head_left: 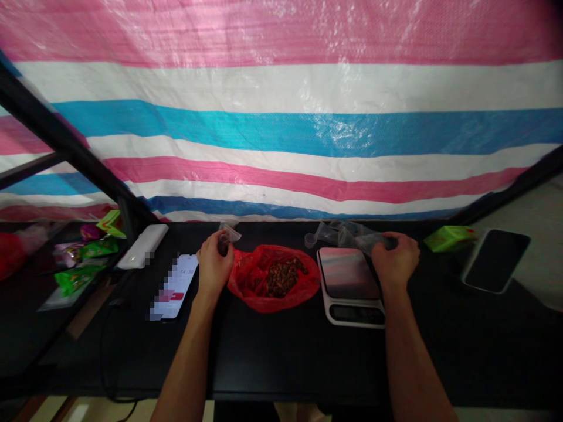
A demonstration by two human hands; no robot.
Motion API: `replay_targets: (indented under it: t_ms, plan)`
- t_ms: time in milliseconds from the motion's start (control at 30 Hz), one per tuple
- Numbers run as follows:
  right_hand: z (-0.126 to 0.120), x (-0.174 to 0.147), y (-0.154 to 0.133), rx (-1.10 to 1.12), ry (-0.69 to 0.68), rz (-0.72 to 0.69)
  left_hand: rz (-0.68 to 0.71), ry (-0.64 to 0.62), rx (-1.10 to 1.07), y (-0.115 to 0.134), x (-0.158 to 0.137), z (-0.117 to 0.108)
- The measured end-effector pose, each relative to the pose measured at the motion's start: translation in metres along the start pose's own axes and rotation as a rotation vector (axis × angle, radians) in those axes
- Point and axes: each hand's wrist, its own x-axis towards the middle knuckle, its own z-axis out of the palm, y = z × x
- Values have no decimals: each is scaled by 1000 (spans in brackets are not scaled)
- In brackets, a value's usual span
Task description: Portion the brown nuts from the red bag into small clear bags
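My left hand (214,262) is closed on a small clear plastic bag (229,234) just left of a red plastic bag (253,280). The red bag lies open on the black table (281,351) and holds a heap of small brown pieces (284,276). My right hand (396,258) grips a bundle of clear plastic bags (347,235) that lies behind a small digital kitchen scale (349,284). The scale's platform is bare.
A lit phone (176,286) and a white power bank (143,246) lie left of my left hand. Green snack packets (81,264) lie at far left. A green box (451,238) and a dark phone (497,259) sit at right. A striped tarp (281,117) hangs behind.
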Motion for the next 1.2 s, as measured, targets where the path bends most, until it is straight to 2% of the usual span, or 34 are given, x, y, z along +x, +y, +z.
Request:
replay_targets:
  t_ms: [100, 200, 367, 600, 700, 833, 900, 1033, 1200]
  plan:
    - [5, -1, -1, 49, -105, -126, 30, 22, -159, 2, 1, 0]
    - [12, -3, 2, 92, -201, -183, 20, 33, -231, 3, -1, -1]
    - [22, -7, 5, 217, -427, -241, -3, 41, -339, 10, -3, -5]
    - [26, -8, 5, 311, -540, -246, 42, 80, -391, 19, -5, -8]
    - [27, -8, 7, 249, -461, -226, 51, 79, -391, 19, -5, -8]
    - [22, -3, 9, 143, -205, -142, 51, 78, -380, 19, -5, -9]
    - [19, 0, 10, 146, -165, -106, 49, 70, -373, 19, -5, -9]
    - [12, 4, 5, 212, -175, -85, 39, 52, -376, 20, -5, -9]
    - [-1, 2, -16, 261, 73, -76, 52, 135, -432, 25, -7, -10]
